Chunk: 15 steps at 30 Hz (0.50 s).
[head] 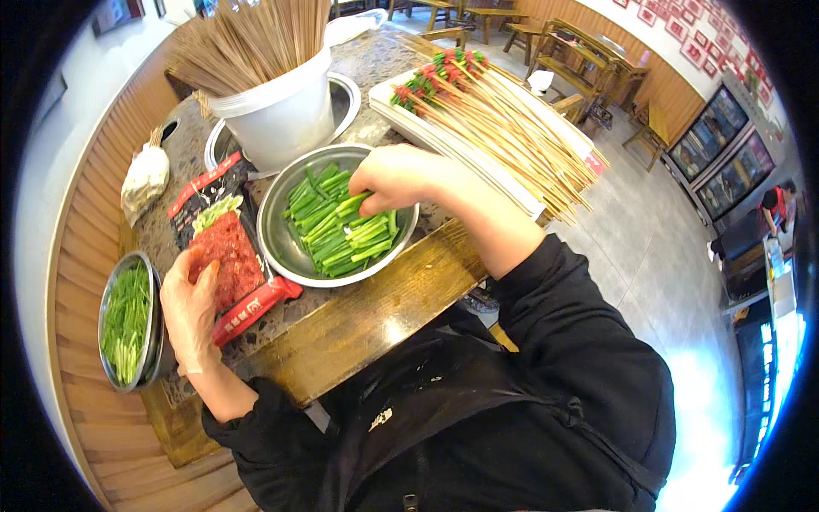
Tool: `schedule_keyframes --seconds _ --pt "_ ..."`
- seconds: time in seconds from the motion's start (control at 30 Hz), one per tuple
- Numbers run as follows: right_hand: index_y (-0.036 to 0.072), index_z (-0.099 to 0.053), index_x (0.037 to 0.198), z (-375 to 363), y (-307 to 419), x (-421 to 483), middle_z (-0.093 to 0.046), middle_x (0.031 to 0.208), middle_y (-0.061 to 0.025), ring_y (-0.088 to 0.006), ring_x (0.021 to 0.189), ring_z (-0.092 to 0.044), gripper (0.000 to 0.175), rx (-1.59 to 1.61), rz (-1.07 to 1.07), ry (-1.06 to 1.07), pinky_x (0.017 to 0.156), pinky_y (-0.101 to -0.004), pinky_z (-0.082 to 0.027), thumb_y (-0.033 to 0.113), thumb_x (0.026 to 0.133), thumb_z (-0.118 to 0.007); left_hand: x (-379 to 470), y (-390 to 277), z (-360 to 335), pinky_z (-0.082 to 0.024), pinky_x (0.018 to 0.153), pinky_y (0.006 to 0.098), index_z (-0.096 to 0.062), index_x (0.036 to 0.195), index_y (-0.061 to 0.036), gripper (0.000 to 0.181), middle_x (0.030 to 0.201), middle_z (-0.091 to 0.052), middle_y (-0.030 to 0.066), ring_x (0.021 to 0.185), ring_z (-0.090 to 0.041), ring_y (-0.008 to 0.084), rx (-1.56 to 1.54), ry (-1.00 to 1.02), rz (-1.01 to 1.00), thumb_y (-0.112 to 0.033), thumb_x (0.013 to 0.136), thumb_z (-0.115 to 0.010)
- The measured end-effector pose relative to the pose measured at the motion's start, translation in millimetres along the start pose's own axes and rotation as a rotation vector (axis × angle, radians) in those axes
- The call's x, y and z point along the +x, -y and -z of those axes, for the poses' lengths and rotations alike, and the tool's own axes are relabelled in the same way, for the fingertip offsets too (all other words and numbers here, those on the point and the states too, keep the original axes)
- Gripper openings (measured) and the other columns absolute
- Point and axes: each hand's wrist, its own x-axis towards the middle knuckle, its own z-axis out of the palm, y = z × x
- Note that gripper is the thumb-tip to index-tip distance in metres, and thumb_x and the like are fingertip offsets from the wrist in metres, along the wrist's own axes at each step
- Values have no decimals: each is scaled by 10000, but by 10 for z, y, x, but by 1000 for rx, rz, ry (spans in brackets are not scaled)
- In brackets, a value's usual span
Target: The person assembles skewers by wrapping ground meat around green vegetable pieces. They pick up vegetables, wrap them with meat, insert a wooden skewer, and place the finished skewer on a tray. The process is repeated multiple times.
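My right hand reaches over a steel bowl of cut green stalks, gripping a few pieces of the stalks between thumb and fingers. On the left, my left hand rests at the edge of an opened plastic packet of red sliced meat, its thumb and fingers apart near the meat; whether a slice is between them is not clear. Beyond the bowl on the right, white trays bear many bamboo skewers with red and green pieces at their far ends.
A white bucket full of thin skewers stands in a metal basin behind the bowl. At the far left are a bowl of leafy greens and a plastic bag. A wooden edge borders the table nearest me. A person is far right.
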Motion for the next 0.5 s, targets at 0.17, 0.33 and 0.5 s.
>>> schedule_keyframes --seconds 0.17,0.33,0.5 --pt "80 -674 881 -97 -25 17 -664 813 -149 -335 817 -642 261 73 0 -115 726 -434 -508 292 730 -689 5 -3 16 -453 713 278 -615 1033 61 246 831 -641 105 764 -557 140 5 7 110 -68 823 -615" --pt "75 -663 878 -262 -132 37 -656 810 -157 -344 820 -637 252 198 25 -274 727 -438 -505 295 754 -668 25 -95 -17 -451 725 249 -620 1034 65 225 889 -635 58 796 -538 98 -79 -61 61 -58 846 -612" --pt "59 -645 899 -347 -172 15 -625 795 -165 -350 785 -615 232 207 31 -359 670 -427 -483 251 771 -674 -38 -106 27 -447 766 259 -630 1042 55 252 921 -660 80 838 -573 126 -95 -4 88 -117 859 -610"
